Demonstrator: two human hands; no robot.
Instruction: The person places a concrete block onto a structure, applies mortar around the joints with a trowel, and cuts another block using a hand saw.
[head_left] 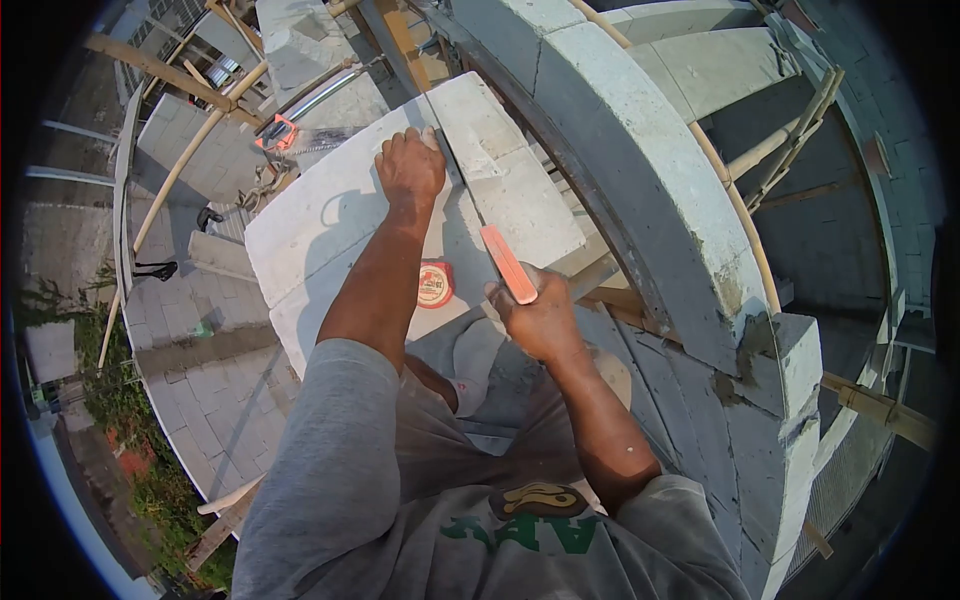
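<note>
A pale lightweight concrete block [350, 235] lies in front of me, with a dark narrow cut line across it. My right hand [540, 315] is closed around the orange handle of a handsaw [508, 265]. The saw is seen edge-on, and its thin blade runs along the cut. On top of the block, my left hand [410, 165] presses down with fingers curled, left of the blade. Its fingertips and anything under them are hidden. A red tape measure [434, 285] sits on the block between my forearms. Right of the cut is the other part of the block [500, 170].
A curved block wall [650, 130] rises close on my right. At the upper left lies a tool with an orange handle [277, 133] near a shiny metal bar [318, 95]. Bamboo poles [185, 165] cross on the left, with greenery [170, 500] far below.
</note>
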